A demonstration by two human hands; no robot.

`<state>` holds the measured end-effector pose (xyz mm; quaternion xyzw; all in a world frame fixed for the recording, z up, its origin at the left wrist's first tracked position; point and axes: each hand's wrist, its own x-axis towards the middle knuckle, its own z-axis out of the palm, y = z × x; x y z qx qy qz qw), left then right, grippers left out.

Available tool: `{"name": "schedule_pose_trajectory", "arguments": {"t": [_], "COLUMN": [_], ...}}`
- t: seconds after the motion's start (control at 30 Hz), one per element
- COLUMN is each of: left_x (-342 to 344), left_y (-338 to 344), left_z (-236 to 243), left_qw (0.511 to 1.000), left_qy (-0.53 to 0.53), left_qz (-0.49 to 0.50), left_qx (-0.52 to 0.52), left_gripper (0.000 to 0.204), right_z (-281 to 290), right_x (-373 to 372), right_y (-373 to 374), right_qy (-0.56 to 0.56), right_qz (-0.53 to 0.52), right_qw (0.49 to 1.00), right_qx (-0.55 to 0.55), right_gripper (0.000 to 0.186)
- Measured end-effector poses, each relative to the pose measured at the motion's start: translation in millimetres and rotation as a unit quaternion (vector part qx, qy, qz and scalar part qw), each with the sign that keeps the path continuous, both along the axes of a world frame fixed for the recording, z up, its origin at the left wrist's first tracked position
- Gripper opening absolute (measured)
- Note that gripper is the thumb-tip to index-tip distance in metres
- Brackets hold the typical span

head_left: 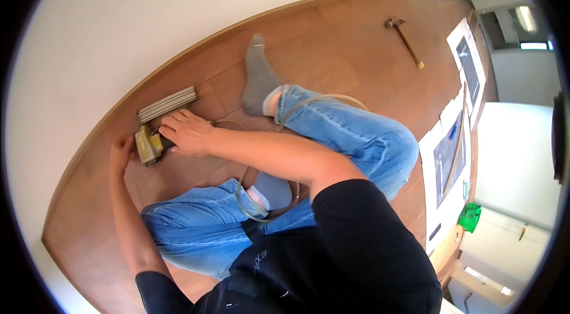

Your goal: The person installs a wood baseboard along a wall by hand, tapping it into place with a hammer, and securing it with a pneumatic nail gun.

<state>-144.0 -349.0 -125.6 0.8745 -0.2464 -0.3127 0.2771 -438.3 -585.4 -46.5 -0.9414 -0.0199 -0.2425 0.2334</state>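
Observation:
A yellow-green air nail gun (148, 146) with a dark handle lies low over the wooden floor, close to the wall at the left. My right hand (189, 132) is closed around its handle, fingers bent over the top. At the tool's left side is my left hand (122, 152), its bent fingers against the yellow body; their tips are partly hidden. A long grey ribbed piece (167, 105) sits right beside the tool, and I cannot tell whether it is joined to it. A clear hose (242, 198) loops from near the tool past my legs.
My jeans-clad legs (350, 130) are bent on the floor around the work. Farther right lies a hammer (407, 42). White-and-dark sheets (431, 213) with a long thin strip across them and a green bag (469, 217) are at the right. The white wall (119, 29) curves along the left.

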Motion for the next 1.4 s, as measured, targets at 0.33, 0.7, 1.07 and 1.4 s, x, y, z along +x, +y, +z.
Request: {"name": "schedule_pose_trajectory", "arguments": {"t": [0.33,0.7,1.07,1.4], "left_x": [-136.1,-119.1,-143.9,-147.0], "left_y": [-23.5,-81.6,-40.8,-20.8], "left_z": [76.3,66.8,44.2,69.5], "left_qw": [0.966,0.976,0.971,0.979], "left_qy": [0.112,-0.05,-0.152,-0.108], "left_qz": [0.231,0.188,0.172,0.129], "left_qx": [0.035,0.095,0.069,0.118], "left_gripper": [0.066,0.076,0.073,0.083], "right_z": [-16.9,-101.0,-53.4,22.8], "right_x": [-292.0,-679.1,-540.6,-445.0], "right_y": [-433.4,-622.7,-545.2,-266.6], "right_qy": [0.31,0.33,0.257,0.025], "right_qz": [-0.462,-0.688,-0.55,-0.445], "right_qw": [0.824,0.638,0.685,0.852], "right_qx": [-0.107,-0.101,0.404,0.274], "right_gripper": [0.044,0.052,0.028,0.019]}}
